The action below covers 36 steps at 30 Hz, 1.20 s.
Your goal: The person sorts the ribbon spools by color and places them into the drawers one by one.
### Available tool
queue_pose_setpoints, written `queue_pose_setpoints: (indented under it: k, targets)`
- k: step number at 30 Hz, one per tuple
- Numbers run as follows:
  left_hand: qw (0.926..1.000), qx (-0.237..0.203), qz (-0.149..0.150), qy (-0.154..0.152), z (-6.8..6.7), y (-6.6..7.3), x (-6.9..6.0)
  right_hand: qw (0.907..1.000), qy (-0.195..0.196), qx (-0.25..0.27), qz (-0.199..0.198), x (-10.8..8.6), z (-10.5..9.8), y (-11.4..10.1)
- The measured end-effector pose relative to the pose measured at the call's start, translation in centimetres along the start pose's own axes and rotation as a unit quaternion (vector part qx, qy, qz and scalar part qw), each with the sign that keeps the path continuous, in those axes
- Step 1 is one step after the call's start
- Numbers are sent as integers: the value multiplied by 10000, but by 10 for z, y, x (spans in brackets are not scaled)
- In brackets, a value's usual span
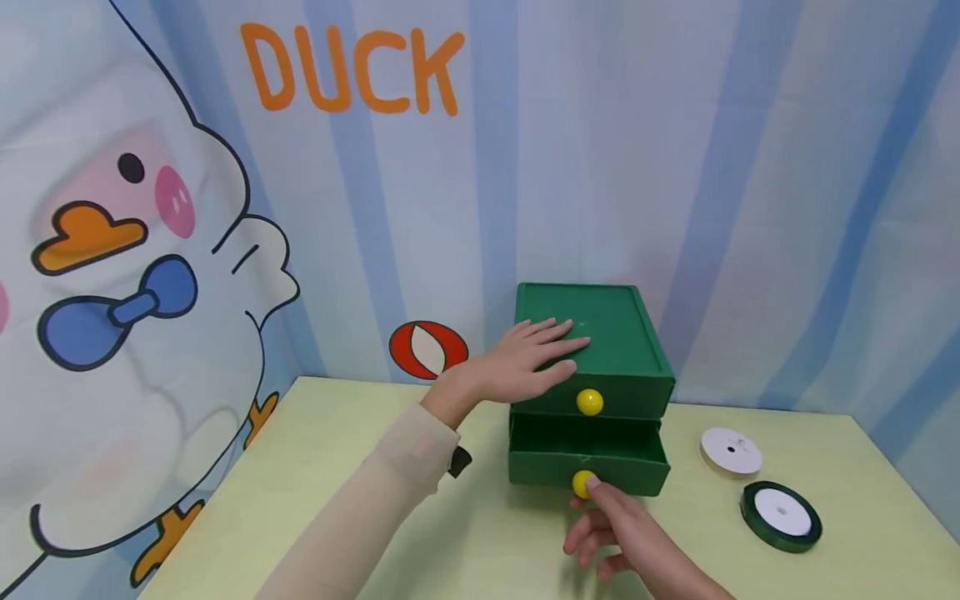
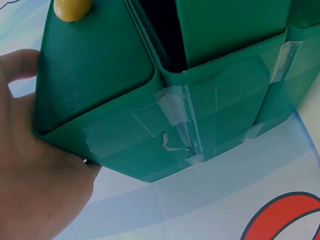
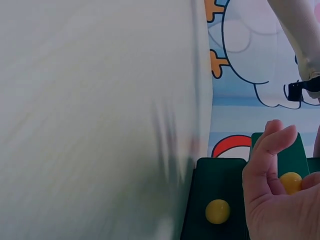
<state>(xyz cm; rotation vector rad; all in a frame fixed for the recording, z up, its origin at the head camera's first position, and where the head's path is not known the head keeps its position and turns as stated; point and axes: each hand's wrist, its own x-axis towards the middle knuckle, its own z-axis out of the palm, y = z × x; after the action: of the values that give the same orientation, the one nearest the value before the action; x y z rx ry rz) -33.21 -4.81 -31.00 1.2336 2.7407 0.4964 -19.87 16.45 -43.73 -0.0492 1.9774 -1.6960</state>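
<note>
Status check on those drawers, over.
Left hand resting on green cabinet. Right hand pinching yellow knob of partly open drawer. White spool and green spool off to the right, clear of the drawer.

The left hand [image 1: 528, 362] lies palm down across the top of the green drawer cabinet [image 1: 611, 321], at its left front part, fingers straight and spread. The left forearm, in a pale sleeve [image 1: 375, 500], slants up from the cabinet's near left. Low at the cabinet's front, the right hand [image 1: 633, 533] pinches between thumb and index finger, its other fingers loosely bent below.
</note>
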Motion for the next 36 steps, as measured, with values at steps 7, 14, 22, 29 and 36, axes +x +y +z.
queue_pose_setpoints:
  k: [7,14,22,29,36]
  targets:
    - [10000,19,7,-34,-1,-1,0,10000,-52,67,46,-5,1,6]
    - [10000,-47,19,-29,0,-1,0,9998,-162,58,69,-14,1,9]
    - [9999,76,-14,-131,-1,0,3,9993,-362,-25,78,-23,0,10]
    - [9999,64,-12,-98,0,0,4,9990,-410,-101,135,-27,1,11]
    - [9998,120,-33,-126,-1,0,3,9984,-511,-65,233,-28,3,12]
